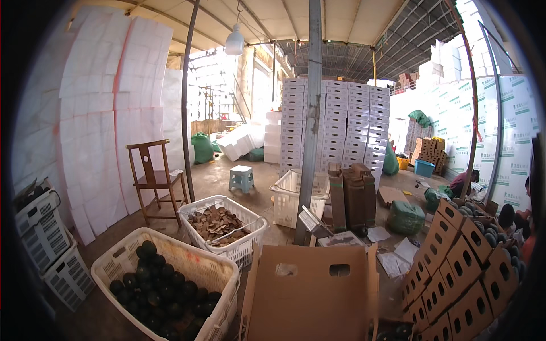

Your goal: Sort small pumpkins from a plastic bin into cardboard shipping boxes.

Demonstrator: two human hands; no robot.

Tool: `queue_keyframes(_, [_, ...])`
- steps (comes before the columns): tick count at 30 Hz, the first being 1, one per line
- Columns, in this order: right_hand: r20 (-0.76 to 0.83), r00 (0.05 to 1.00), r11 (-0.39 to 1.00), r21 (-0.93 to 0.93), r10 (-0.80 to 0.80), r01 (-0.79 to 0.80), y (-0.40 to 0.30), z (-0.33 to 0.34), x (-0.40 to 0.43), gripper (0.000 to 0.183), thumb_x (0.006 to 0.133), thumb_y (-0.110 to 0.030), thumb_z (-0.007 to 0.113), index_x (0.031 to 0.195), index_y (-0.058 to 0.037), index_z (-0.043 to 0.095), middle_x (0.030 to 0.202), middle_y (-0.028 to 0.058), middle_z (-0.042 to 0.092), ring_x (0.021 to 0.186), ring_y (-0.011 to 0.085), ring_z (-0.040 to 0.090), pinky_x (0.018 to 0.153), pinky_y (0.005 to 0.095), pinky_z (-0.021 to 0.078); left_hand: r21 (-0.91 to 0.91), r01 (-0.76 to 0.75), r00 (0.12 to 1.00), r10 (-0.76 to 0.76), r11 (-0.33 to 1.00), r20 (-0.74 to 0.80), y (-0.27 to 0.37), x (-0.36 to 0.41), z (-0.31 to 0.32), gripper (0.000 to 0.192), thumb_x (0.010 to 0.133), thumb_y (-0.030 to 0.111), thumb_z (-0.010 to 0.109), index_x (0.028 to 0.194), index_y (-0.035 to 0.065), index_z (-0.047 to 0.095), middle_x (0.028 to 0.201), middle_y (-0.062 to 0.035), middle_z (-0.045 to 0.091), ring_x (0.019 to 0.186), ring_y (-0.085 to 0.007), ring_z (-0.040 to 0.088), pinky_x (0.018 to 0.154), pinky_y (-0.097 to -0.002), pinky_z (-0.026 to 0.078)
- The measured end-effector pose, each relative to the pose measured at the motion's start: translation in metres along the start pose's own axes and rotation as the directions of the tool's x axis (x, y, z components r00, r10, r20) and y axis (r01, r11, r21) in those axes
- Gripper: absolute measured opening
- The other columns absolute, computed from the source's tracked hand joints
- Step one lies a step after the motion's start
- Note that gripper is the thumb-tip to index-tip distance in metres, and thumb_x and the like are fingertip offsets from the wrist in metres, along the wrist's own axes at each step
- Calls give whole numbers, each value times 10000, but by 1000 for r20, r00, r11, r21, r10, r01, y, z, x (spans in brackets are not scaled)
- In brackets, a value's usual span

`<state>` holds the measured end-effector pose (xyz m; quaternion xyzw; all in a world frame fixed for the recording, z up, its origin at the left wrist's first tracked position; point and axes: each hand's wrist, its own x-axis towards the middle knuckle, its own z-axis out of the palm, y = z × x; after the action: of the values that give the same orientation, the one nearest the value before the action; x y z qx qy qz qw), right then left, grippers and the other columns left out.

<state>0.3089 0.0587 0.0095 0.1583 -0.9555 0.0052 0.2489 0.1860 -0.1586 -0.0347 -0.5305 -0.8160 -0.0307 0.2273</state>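
Observation:
Neither of my hands is in view. Before me at the bottom centre stands a cardboard box [309, 294], its near wall cut with two hand holes. To its left a large white plastic crate [123, 243] holds a heap of dark green round fruits [164, 283], perhaps avocados. Behind that, a smaller white plastic crate [251, 249] with a metal handle is part filled with flat brown pieces [217, 223]. More dark green fruits [401, 330] show low at the right of the cardboard box, partly hidden by it.
Stacked cardboard boxes [452, 273] rise at the right, with people beyond them. A metal post [310, 128] stands behind the open box, near an upright white crate [294, 204]. A wooden chair [149, 168], a plastic stool [242, 179] and stacked crates [64, 273] are farther left.

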Motion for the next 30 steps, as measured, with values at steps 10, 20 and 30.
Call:
queue_keyframes(10, [391,920,1000,-21,16,-8,15,20,1,35,726,-130,550,726,-100,532,718,42,556,695,187,597,542,286,492,-232,-108,959,163,967,233,-19,-1,2,137,737,172,546,815,66,583,802,-55,578,775,-195,586,605,-282,493])
queue_keyframes(20, [227,973,743,656,-25,-134,28,-25,-4,408,860,-225,609,1193,-2,533,1171,218,545,1095,379,525,912,400,442,-315,-133,990,138,940,-6,-2,-17,-46,461,845,377,538,1244,149,517,1238,-209,496,1204,-349,451,986,-556,337])
queue_keyframes(30, [317,865,37,933,389,-358,89,36,28,504,932,-287,528,1354,-43,398,1415,117,351,1330,261,292,1078,378,256,-888,300,695,-559,-347,453,-59,-36,15,508,968,347,438,1368,40,377,1420,-105,332,1302,-248,340,1017,-403,354])
